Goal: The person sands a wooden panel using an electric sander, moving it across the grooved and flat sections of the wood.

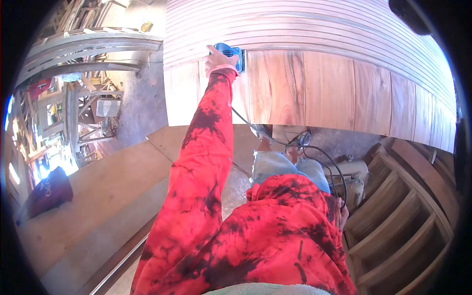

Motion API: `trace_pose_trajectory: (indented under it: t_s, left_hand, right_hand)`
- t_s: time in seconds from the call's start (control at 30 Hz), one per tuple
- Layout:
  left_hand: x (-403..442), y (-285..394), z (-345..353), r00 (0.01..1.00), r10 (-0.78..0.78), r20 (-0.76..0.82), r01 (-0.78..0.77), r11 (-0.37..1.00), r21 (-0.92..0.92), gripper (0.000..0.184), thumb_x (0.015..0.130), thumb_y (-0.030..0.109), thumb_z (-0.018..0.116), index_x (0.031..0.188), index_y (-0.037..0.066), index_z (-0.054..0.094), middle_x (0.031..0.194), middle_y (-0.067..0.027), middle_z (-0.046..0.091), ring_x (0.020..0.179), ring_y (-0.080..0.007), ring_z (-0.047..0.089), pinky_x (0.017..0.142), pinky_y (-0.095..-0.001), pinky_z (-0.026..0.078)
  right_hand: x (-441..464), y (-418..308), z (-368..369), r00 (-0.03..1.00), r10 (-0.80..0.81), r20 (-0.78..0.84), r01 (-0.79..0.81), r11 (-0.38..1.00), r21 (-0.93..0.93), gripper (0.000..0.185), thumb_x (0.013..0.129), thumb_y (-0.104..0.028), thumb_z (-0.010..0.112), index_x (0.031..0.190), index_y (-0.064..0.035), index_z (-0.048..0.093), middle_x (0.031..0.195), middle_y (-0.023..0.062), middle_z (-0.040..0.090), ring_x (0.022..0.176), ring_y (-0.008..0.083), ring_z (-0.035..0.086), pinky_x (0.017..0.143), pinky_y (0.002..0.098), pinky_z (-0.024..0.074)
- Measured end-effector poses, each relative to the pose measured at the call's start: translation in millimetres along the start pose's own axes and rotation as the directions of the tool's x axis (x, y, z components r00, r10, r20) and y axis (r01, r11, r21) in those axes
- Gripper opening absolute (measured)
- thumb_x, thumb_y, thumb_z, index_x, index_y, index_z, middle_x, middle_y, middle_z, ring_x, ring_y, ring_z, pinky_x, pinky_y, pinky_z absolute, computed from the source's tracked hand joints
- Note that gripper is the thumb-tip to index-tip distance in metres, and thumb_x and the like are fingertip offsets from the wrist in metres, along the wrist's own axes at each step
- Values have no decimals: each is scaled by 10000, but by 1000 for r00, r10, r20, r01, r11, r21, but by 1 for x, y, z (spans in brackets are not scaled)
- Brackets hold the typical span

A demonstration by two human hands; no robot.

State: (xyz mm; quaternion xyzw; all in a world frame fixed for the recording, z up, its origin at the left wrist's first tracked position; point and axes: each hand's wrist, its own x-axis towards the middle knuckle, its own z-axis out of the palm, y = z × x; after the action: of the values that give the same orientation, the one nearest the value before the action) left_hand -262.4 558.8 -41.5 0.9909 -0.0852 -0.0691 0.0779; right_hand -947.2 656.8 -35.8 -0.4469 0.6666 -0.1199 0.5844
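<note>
My left hand (219, 61), at the end of a stretched arm in a red and black sleeve, grips a blue electric sander (231, 53). The tool rests on a wide panel of wooden boards (327, 86), near the seam where plain boards meet narrow grooved slats (295, 27). A black power cord (241, 117) runs down from the tool, past my legs, and loops up on the right. Beside my right hip, my right hand (342, 215) is partly hidden by my clothing, its fingers curled around the cord.
A wooden frame with slats (400, 216) stands close on my right. Large flat boards (105, 206) lie at my left, with a dark red cloth bag (53, 192) on them. Stacked timber (88, 54) fills the left background. My shoes (301, 139) are by the panel's near edge.
</note>
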Motion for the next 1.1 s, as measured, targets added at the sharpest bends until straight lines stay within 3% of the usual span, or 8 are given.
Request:
trace_pose_trajectory:
  t_s: [0.17, 0.3, 0.57, 0.7, 0.8, 0.9, 0.93, 1.1]
  left_hand:
    - [-13, -19, 2, 1000, -9, 24, 9, 1000, 11, 1049, 704, 403, 834, 1553, 121, 288, 1219, -250, 622, 1071, -394, 695, 871, -550, 561]
    - [-49, -33, -12, 994, -29, 102, 27, 999, 17, 1051, 696, 392, 830, 1550, 115, 282, 1186, -246, 624, 1047, -403, 698, 840, -537, 574]
    - [-123, -68, -25, 993, -29, 113, 29, 1000, -2, 1067, 737, 435, 832, 1559, 99, 240, 1159, -299, 609, 1004, -458, 693, 819, -555, 570]
    - [-166, -73, -38, 980, -83, 180, 91, 995, -35, 1076, 740, 457, 822, 1564, 108, 224, 1225, -323, 606, 1124, -502, 636, 935, -584, 526]
    - [-194, -76, -39, 979, -79, 188, 87, 996, -34, 1068, 758, 456, 825, 1570, 115, 221, 1228, -320, 602, 1093, -513, 647, 918, -593, 534]
    - [-219, -76, -40, 977, -76, 198, 80, 997, -13, 1079, 754, 461, 831, 1571, 120, 214, 1221, -315, 604, 1055, -528, 657, 892, -595, 546]
    - [-225, -77, -41, 976, -77, 203, 81, 997, -10, 1073, 755, 460, 831, 1567, 118, 219, 1219, -316, 605, 1053, -531, 657, 891, -592, 548]
    - [-223, -72, -41, 974, -101, 204, 110, 993, -33, 1060, 758, 460, 827, 1558, 117, 222, 1216, -328, 602, 1074, -531, 649, 903, -583, 545]
  right_hand:
    - [4, -6, -4, 1000, -15, 15, 16, 999, -41, 382, 1076, -380, 591, 900, -43, 633, 836, -68, 560, 781, 66, 472, 710, 254, 419]
    - [-1, -52, 4, 999, -8, 50, 13, 994, -104, 382, 1080, -370, 584, 892, -42, 636, 829, -68, 569, 779, 59, 478, 699, 246, 418]
    - [13, -55, -6, 990, -49, 131, 57, 996, -64, 391, 1085, -358, 578, 858, -43, 623, 798, -68, 566, 749, 52, 460, 673, 242, 415]
    - [22, -46, -11, 985, -68, 156, 69, 998, -3, 397, 1084, -368, 578, 844, -55, 625, 786, -60, 582, 738, 52, 478, 673, 239, 421]
    - [39, -35, -28, 992, 23, 127, -34, 996, 85, 389, 1083, -377, 571, 845, -78, 645, 762, -14, 627, 606, 43, 510, 542, 223, 399]
    - [47, -48, -41, 998, 31, 52, -37, 993, 116, 381, 1078, -387, 577, 844, -94, 641, 728, -23, 608, 564, 30, 490, 496, 209, 369]
    - [53, -43, -46, 999, -36, 29, 35, 998, 57, 385, 1073, -409, 580, 846, -103, 639, 717, -25, 602, 565, 34, 497, 502, 209, 380]
    - [58, -38, -61, 1000, -19, 13, 18, 999, 52, 417, 1070, -434, 574, 850, -85, 633, 743, -5, 621, 562, 42, 508, 500, 215, 395]
